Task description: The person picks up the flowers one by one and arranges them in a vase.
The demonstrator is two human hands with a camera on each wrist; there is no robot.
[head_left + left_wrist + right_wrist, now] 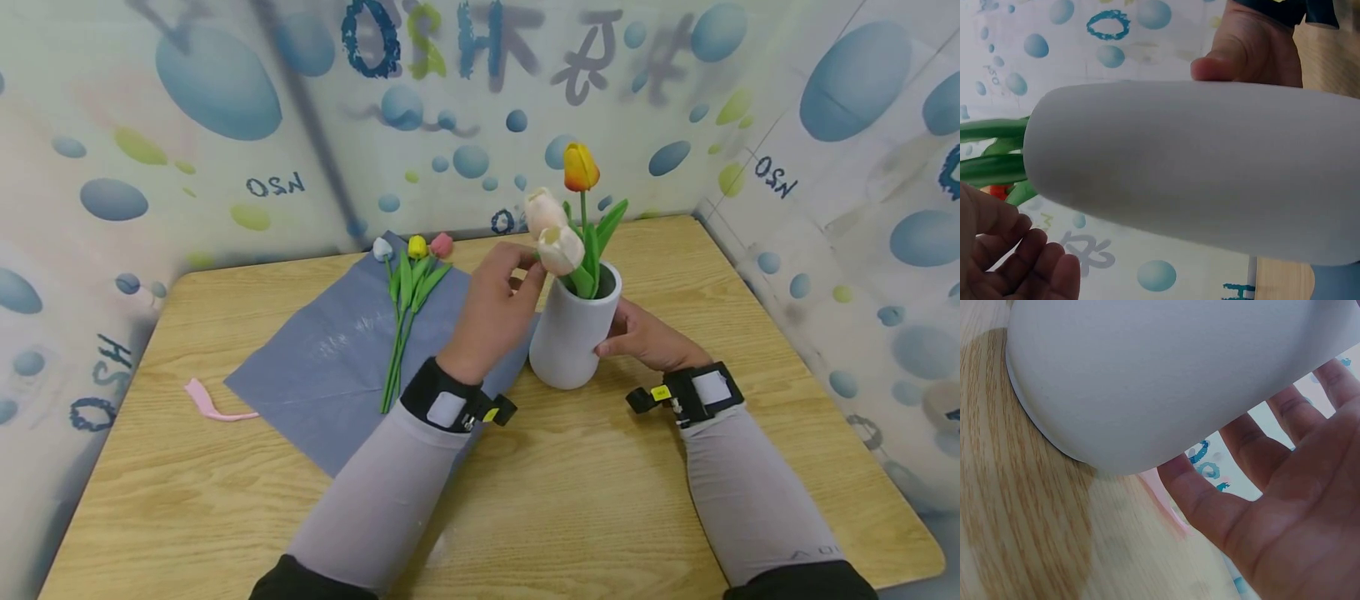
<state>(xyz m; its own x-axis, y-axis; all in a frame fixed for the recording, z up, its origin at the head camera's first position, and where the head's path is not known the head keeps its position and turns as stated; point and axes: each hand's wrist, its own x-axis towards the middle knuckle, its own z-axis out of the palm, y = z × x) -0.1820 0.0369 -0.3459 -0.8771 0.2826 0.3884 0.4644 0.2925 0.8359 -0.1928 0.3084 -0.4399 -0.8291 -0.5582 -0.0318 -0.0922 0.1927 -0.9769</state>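
A white vase [573, 333] stands upright on the table, holding white tulips [560, 250] and an orange-yellow tulip [581, 168] with green leaves. My right hand [648, 333] grips the vase low on its right side, thumb in front; several of its fingers [1197, 494] show along the vase wall in the right wrist view. At the white blooms is my left hand [501, 304], its bent fingertips right by the lower bloom. In the left wrist view its fingers [1035, 256] curl beside the leaves; whether they pinch a petal or stem is hidden.
Left of the vase, a blue-grey wrapping sheet [315, 358] lies flat, with white, yellow and pink tulips [405, 325] on it. A pink ribbon [206, 400] lies by the sheet's left corner. Printed walls [465, 125] border the wooden table [570, 508] at the back and right.
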